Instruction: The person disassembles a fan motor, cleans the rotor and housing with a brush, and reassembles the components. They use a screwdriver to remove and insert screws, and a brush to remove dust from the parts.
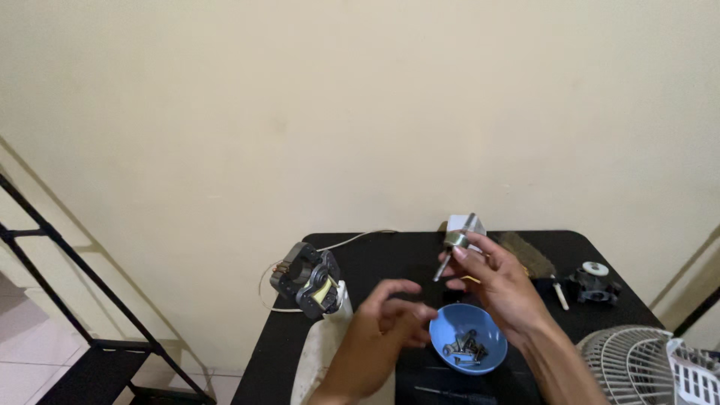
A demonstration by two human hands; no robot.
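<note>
My right hand is raised above the black table and grips a silver metal rotor with a thin shaft between thumb and fingers. My left hand hovers lower, fingers loosely curled and apart, holding nothing, just left of a blue bowl that contains several dark screws and small parts. A fan motor with a black frame and copper winding sits at the table's left edge on top of a white housing.
A brown brush with a white handle lies at the back right. A small dark part with a white cap sits at the right edge. A white fan grille fills the lower right. A white cord trails off the table. Black metal rack at left.
</note>
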